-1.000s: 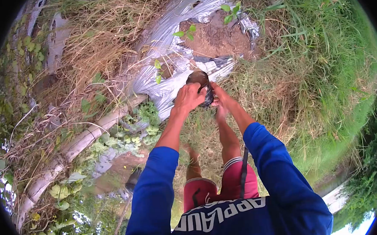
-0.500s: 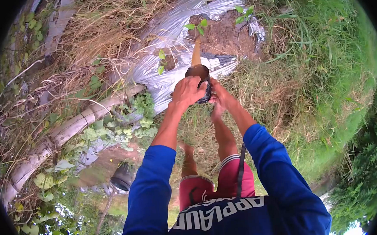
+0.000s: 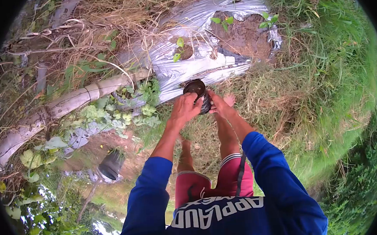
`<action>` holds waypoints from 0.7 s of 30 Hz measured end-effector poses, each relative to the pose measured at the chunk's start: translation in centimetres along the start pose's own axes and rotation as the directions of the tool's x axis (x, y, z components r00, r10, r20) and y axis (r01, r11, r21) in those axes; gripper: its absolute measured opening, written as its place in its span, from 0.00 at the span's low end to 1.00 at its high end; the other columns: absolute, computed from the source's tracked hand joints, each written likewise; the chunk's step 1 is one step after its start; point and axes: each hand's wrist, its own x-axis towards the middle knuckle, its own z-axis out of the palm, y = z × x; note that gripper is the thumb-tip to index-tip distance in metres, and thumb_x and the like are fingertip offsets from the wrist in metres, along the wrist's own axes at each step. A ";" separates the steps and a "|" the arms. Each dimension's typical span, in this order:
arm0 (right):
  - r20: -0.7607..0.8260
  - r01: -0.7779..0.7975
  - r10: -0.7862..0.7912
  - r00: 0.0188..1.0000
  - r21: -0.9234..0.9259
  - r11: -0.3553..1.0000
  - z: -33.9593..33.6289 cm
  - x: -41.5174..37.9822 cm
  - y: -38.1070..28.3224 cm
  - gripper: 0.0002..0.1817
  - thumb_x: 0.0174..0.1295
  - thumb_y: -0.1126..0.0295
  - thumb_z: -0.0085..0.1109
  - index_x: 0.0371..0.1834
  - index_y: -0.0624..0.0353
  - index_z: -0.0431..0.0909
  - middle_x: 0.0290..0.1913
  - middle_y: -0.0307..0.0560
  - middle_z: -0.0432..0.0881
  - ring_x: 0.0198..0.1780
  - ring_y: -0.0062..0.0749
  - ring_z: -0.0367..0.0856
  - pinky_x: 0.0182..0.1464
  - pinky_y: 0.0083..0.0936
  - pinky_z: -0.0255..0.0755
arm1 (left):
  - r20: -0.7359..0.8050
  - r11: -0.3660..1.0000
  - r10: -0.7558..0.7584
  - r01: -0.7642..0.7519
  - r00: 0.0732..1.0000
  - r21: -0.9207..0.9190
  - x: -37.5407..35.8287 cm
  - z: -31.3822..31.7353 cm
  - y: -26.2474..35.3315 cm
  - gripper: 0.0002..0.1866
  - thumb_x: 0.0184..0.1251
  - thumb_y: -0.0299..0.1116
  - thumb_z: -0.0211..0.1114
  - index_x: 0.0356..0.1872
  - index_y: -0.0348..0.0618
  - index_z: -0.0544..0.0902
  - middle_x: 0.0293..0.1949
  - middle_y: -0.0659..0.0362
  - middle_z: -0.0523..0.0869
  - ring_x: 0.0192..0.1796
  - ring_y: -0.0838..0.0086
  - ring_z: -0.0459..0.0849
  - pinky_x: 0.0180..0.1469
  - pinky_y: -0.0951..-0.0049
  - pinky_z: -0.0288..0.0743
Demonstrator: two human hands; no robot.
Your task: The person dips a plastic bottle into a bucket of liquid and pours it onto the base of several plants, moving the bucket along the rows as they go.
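Observation:
Both hands hold a dark, round, open-topped container (image 3: 205, 99), its mouth turned toward the far side and some dark brown content or residue inside. My left hand (image 3: 185, 109) grips its near left side, fingers bent over the rim. On the right side, my right hand (image 3: 220, 105) wraps its fingers around the wall. The container is just short of the silver plastic sheet (image 3: 181, 76) over the ground. Small green seedlings (image 3: 222, 22) grow from holes in that sheet, beside a patch of bare wet soil (image 3: 246, 37).
A pale bamboo pole (image 3: 77, 95) runs diagonally on the left, with leafy vines (image 3: 94, 111) along it. Dry grass (image 3: 261, 99) lies around my bare feet, and tall green grass (image 3: 340, 98) stands to the right. A dark bucket-like object (image 3: 111, 165) is at lower left.
A brown stream of liquid was pouring from the container onto the soil; it no longer shows. Both hands have drawn the container back toward my body, away from the soil patch.

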 end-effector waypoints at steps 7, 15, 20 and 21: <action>0.073 0.014 -0.018 0.997 0.047 0.999 1.9 2.8 2.9 0.32 0.69 0.38 0.34 0.70 0.41 0.57 0.50 0.41 0.75 0.36 0.28 0.76 0.31 0.22 0.73 | 0.170 0.981 -0.186 0.193 0.968 -0.024 1.9 -1.3 -3.7 0.19 0.64 0.45 0.58 0.34 0.36 0.82 0.31 0.40 0.83 0.38 0.45 0.82 0.39 0.53 0.73; 0.077 -0.036 0.033 0.996 0.038 0.999 3.1 4.4 4.4 0.33 0.65 0.33 0.39 0.65 0.40 0.63 0.49 0.40 0.75 0.38 0.29 0.75 0.36 0.26 0.72 | 0.137 0.989 -0.141 0.145 0.980 -0.021 1.4 -2.0 -5.8 0.21 0.64 0.48 0.57 0.28 0.36 0.78 0.28 0.43 0.82 0.37 0.47 0.81 0.39 0.53 0.70; 0.159 0.042 -0.054 0.986 0.079 0.996 4.3 2.9 4.6 0.34 0.64 0.35 0.44 0.69 0.38 0.57 0.52 0.39 0.73 0.41 0.28 0.76 0.40 0.27 0.75 | 0.168 0.978 -0.202 0.208 0.965 -0.019 -1.3 -2.5 -6.2 0.19 0.63 0.47 0.58 0.29 0.37 0.79 0.30 0.45 0.82 0.36 0.49 0.81 0.38 0.54 0.71; 0.164 0.043 -0.054 0.985 0.069 0.997 4.6 2.6 4.7 0.34 0.64 0.35 0.44 0.69 0.38 0.57 0.52 0.39 0.73 0.41 0.28 0.76 0.40 0.27 0.75 | 0.158 0.977 -0.206 0.212 0.966 -0.024 -2.4 -2.2 -6.3 0.19 0.63 0.47 0.58 0.29 0.37 0.79 0.30 0.45 0.82 0.36 0.49 0.81 0.38 0.54 0.71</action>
